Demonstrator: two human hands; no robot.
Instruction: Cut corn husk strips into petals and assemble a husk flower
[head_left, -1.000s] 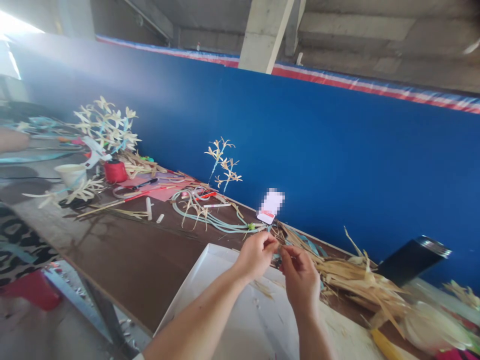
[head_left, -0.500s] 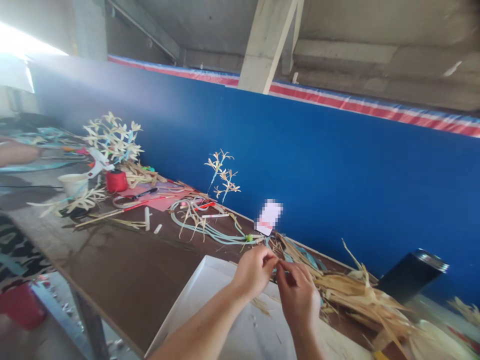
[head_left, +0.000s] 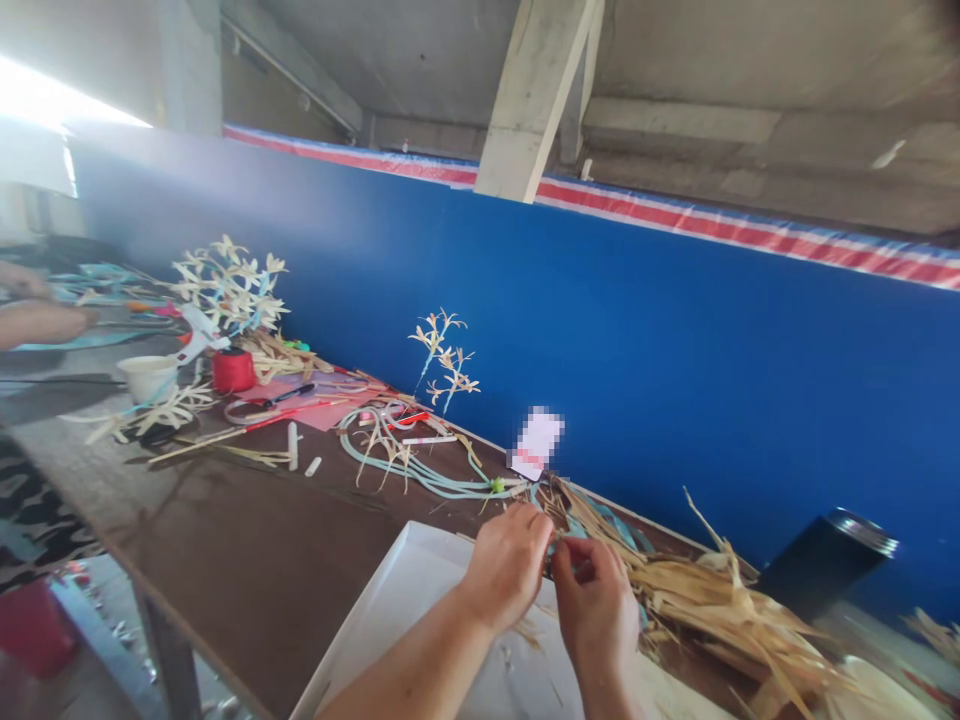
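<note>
My left hand and my right hand meet over the far edge of a white board. Both are closed in a pinch on a small piece I cannot make out, with a pale blue strip running from between them. A heap of dry straw husks lies just right of my right hand. Pale blue coiled stems lie on the brown table left of my left hand.
Straw flower sprigs stand against the blue wall. A larger flower bunch, a red spool and a white cup sit far left. A black cylinder stands at right. Another person's arm shows at far left.
My hands have dropped lower and closer together in the picture as the view tilted up. They stay pinched on the same small piece.
</note>
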